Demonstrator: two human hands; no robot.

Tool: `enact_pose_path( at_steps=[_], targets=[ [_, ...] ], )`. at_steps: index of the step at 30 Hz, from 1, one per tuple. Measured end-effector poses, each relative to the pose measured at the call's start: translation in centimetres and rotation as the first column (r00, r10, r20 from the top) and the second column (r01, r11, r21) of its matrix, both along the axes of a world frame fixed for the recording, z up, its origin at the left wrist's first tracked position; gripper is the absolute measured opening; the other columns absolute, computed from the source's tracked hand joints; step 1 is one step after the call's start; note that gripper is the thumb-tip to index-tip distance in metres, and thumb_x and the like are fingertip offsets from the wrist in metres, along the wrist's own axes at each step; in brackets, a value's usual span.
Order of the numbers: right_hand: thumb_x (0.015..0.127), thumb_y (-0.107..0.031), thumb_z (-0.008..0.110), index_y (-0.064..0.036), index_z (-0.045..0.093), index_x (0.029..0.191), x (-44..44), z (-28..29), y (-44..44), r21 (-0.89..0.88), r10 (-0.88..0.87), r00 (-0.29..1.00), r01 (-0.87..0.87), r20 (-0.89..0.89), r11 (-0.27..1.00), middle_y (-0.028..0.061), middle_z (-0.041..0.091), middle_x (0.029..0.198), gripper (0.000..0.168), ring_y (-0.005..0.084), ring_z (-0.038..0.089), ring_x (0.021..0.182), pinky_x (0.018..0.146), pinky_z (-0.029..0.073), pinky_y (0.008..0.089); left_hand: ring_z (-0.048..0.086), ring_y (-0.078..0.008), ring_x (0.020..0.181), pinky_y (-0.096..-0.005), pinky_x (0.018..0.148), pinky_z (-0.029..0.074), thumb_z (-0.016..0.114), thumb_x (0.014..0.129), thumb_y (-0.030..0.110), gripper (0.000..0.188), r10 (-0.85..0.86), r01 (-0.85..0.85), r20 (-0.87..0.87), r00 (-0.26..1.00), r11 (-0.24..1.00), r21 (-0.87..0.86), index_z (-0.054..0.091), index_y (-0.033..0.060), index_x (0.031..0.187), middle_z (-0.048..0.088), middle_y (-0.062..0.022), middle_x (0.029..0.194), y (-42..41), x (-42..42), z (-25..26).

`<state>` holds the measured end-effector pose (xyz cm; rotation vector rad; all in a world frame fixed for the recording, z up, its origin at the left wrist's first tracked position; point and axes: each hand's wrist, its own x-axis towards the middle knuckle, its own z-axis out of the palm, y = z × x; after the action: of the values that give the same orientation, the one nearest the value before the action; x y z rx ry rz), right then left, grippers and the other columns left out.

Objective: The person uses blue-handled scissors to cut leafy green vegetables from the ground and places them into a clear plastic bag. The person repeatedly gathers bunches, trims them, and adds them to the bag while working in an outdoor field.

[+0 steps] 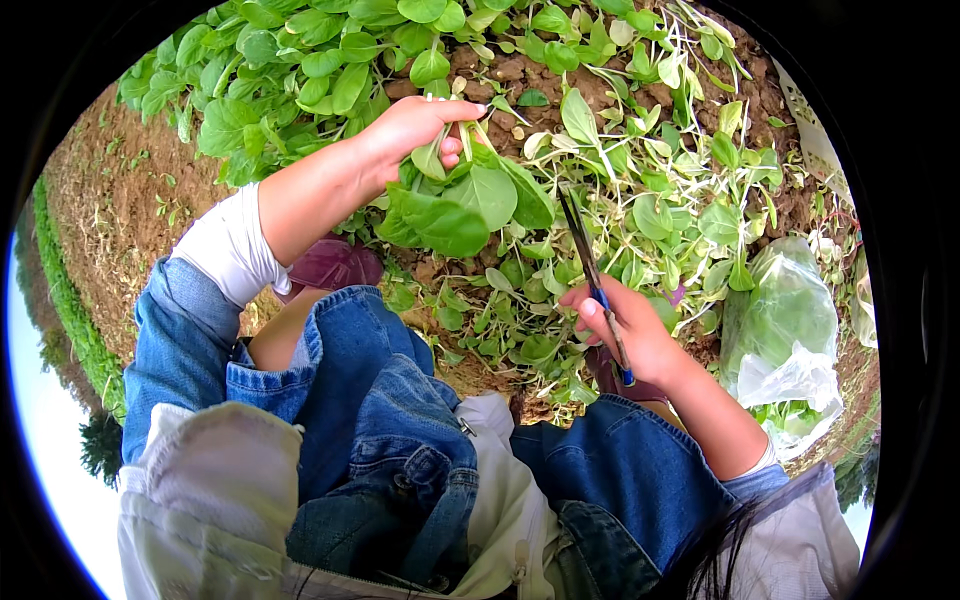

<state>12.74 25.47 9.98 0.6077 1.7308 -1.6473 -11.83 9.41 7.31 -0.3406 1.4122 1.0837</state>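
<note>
My left hand (420, 131) is closed round the pale stems of a bunch of leafy greens (480, 199), whose broad leaves hang towards me. At the right, my right hand (626, 322) holds a pair of scissors (589, 251) with blue on the handles, the dark blades pointing up and away from me. The blades look nearly closed and touch no stem that I can make out. Under and between the hands lie many loose, wilted leaves and pale stems (660, 210) on brown soil.
Growing leafy greens (330, 60) stand thick at the upper left. At the right sits a clear plastic bag (787, 315) with greens in it, near a pale perforated crate edge (810, 127). A dark red shoe (337, 262) is beside my denim-covered knee.
</note>
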Motion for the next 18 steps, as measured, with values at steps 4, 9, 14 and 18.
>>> enact_pose_path(
  at_steps=[4,9,14,18],
  targets=[
    [0.077,-0.043,0.057,-0.002,0.046,0.085,-0.5,0.7,-0.2,0.343,0.212,0.97,-0.16,-0.122,0.926,0.015,0.053,0.069,0.044,0.0329,0.053,0.066,0.063,0.043,0.0367,0.038,-0.0028,0.039,-0.0175,0.035,0.034,0.056,0.081,0.023,0.022,0.084,-0.084,-0.025,0.996,0.996,-0.002,0.052,0.0013,0.082,0.048,-0.001,0.057,-0.6,0.1,-0.3],
    [0.076,-0.038,0.06,-0.002,0.046,0.088,-1.0,1.2,0.1,0.279,0.145,0.989,-0.131,-0.031,0.951,0.0144,0.055,0.072,0.041,0.0329,0.054,0.067,0.064,0.043,0.0362,0.038,-0.0026,0.04,-0.0152,0.031,0.03,0.054,0.083,0.025,0.021,0.091,-0.083,-0.136,0.986,0.994,0.067,0.049,0.0054,0.075,0.051,-0.0025,0.063,-2.3,-1.1,1.2],
    [0.08,-0.03,0.058,-0.001,0.049,0.087,-0.3,0.7,0.1,0.191,0.01,0.995,0.01,-0.103,0.981,0.0111,0.057,0.072,0.031,0.0224,0.054,0.064,0.064,0.043,0.0323,0.044,-0.0086,0.061,-0.0197,0.055,0.039,0.048,0.087,0.029,0.025,0.236,-0.137,-0.383,0.893,0.954,0.268,0.042,0.0114,0.07,0.047,-0.0002,0.066,-7.2,-7.7,5.5],
    [0.081,-0.028,0.056,-0.001,0.048,0.083,-0.9,1.3,0.1,0.165,0.027,1.0,-0.028,0.007,0.986,0.0121,0.058,0.073,0.028,0.0246,0.058,0.074,0.068,0.044,0.0332,0.049,-0.0085,0.061,-0.0183,0.056,0.043,0.058,0.081,0.011,0.016,0.231,-0.137,-0.559,0.796,0.969,0.205,0.043,0.0119,0.075,0.049,-0.0006,0.068,-9.2,-7.8,7.8]
  ],
)
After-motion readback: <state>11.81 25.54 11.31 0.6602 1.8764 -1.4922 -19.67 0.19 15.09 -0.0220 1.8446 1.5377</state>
